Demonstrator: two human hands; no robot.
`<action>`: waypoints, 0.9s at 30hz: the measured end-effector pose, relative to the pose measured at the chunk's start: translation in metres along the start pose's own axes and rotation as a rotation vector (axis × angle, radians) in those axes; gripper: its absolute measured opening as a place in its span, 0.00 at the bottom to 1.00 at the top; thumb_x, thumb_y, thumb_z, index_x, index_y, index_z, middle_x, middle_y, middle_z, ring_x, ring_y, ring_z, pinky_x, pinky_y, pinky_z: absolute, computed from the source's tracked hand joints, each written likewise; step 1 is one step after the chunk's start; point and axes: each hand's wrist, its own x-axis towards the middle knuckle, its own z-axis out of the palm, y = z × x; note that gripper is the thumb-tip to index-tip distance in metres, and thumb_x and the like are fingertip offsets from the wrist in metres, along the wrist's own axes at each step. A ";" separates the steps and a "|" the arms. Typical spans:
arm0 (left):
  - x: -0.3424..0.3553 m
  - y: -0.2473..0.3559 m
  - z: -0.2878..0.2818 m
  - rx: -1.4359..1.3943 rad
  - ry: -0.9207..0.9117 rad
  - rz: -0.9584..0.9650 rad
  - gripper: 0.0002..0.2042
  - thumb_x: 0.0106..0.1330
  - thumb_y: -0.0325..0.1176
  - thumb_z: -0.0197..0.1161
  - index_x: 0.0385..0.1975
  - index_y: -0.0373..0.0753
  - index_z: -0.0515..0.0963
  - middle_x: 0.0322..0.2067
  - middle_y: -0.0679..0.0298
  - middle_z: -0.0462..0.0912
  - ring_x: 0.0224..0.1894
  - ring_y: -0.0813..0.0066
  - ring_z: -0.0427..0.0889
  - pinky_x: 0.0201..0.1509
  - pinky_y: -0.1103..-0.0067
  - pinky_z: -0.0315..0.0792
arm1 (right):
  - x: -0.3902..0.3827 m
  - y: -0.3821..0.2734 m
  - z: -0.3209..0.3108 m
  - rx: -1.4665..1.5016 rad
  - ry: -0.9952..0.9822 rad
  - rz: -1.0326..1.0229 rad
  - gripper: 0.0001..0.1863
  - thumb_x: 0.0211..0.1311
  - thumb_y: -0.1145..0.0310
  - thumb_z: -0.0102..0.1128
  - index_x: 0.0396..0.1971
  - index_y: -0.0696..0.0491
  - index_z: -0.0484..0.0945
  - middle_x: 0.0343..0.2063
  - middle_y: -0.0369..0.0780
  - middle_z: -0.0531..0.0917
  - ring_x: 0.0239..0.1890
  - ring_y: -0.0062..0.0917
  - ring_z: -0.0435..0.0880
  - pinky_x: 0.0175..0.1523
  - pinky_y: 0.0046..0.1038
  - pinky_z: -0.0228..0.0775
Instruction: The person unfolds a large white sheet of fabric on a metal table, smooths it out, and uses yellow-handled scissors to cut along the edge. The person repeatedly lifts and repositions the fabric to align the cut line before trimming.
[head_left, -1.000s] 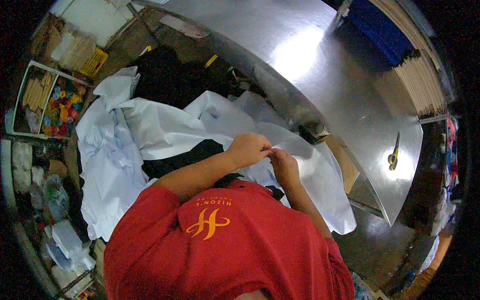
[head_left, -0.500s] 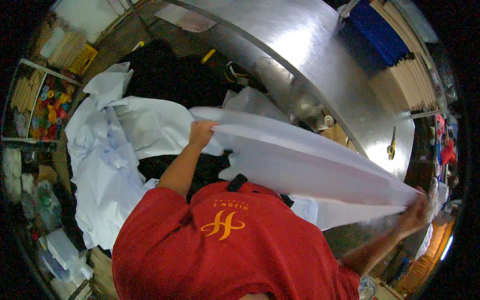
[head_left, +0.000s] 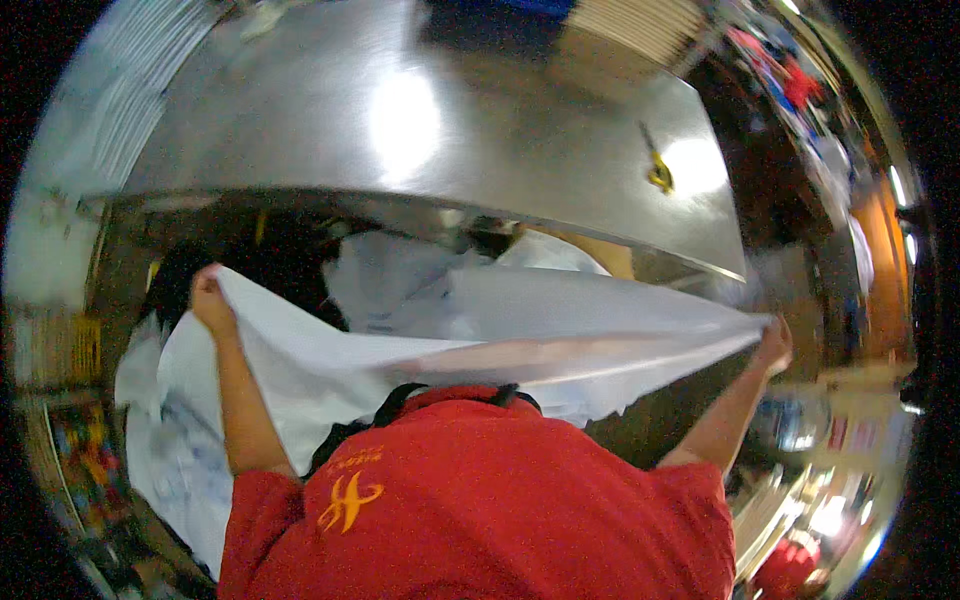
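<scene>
A wide white cloth [head_left: 580, 310] stretches between my two hands in front of my body. My left hand [head_left: 208, 296] is closed on one edge of it at the far left. At the right, my right hand [head_left: 775, 346] pinches the opposite end, and the edge between them sags a little. More white fabric [head_left: 180, 470] hangs in loose folds below and beside my left arm. Whether it is one piece with the held cloth I cannot tell. Beyond the stretched part, a bunched pale cloth [head_left: 395, 270] lies under the table edge.
A shiny metal table [head_left: 290, 130] runs across ahead of me, its near edge just past the cloth. Scissors with yellow handles [head_left: 658, 175] lie on its right part. Folded cream cloths [head_left: 640, 30] are stacked at the back. Shelves with colourful items [head_left: 90, 450] stand at the left.
My view has turned to the right, so the table now lies straight ahead. My left hand has moved out to the left, and the cloth is spread wider between my hands.
</scene>
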 end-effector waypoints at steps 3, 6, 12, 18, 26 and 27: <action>0.034 0.170 0.012 -0.421 -0.066 0.463 0.06 0.52 0.22 0.55 0.28 0.36 0.77 0.29 0.60 0.78 0.33 0.66 0.76 0.40 0.76 0.69 | 0.028 0.051 0.041 0.073 0.095 0.047 0.10 0.55 0.65 0.57 0.33 0.54 0.81 0.21 0.34 0.80 0.19 0.17 0.73 0.24 0.19 0.65; 0.007 0.289 0.030 -0.440 -0.282 1.045 0.07 0.49 0.22 0.55 0.28 0.37 0.77 0.25 0.61 0.77 0.30 0.67 0.75 0.36 0.76 0.68 | 0.048 0.079 0.067 -0.299 0.070 0.076 0.10 0.52 0.63 0.59 0.30 0.52 0.82 0.23 0.36 0.82 0.22 0.19 0.78 0.27 0.23 0.70; 0.036 0.236 0.084 -0.201 -0.567 0.623 0.10 0.49 0.19 0.54 0.31 0.35 0.77 0.33 0.60 0.74 0.37 0.66 0.73 0.38 0.80 0.67 | 0.077 0.082 0.101 -0.504 -0.053 0.151 0.13 0.49 0.57 0.57 0.33 0.44 0.82 0.31 0.40 0.83 0.34 0.31 0.82 0.39 0.32 0.73; 0.053 0.106 0.063 0.073 -0.549 0.206 0.07 0.49 0.18 0.58 0.29 0.32 0.76 0.29 0.61 0.74 0.33 0.71 0.74 0.38 0.80 0.69 | 0.097 0.080 0.124 -0.568 -0.136 0.292 0.13 0.49 0.54 0.57 0.36 0.36 0.81 0.36 0.37 0.82 0.39 0.32 0.81 0.41 0.35 0.73; 0.046 0.085 0.098 0.247 -0.571 0.191 0.06 0.49 0.28 0.63 0.24 0.33 0.77 0.29 0.58 0.78 0.33 0.67 0.76 0.39 0.76 0.69 | 0.119 0.137 0.152 -0.703 -0.083 -0.011 0.16 0.47 0.48 0.58 0.33 0.39 0.82 0.28 0.34 0.83 0.25 0.28 0.82 0.33 0.33 0.73; 0.039 0.084 0.102 0.156 -0.538 0.010 0.08 0.51 0.30 0.63 0.27 0.33 0.78 0.32 0.58 0.79 0.35 0.68 0.77 0.41 0.77 0.70 | 0.123 0.144 0.146 -0.401 -0.309 0.272 0.18 0.55 0.54 0.50 0.46 0.39 0.76 0.43 0.34 0.79 0.43 0.23 0.79 0.48 0.27 0.69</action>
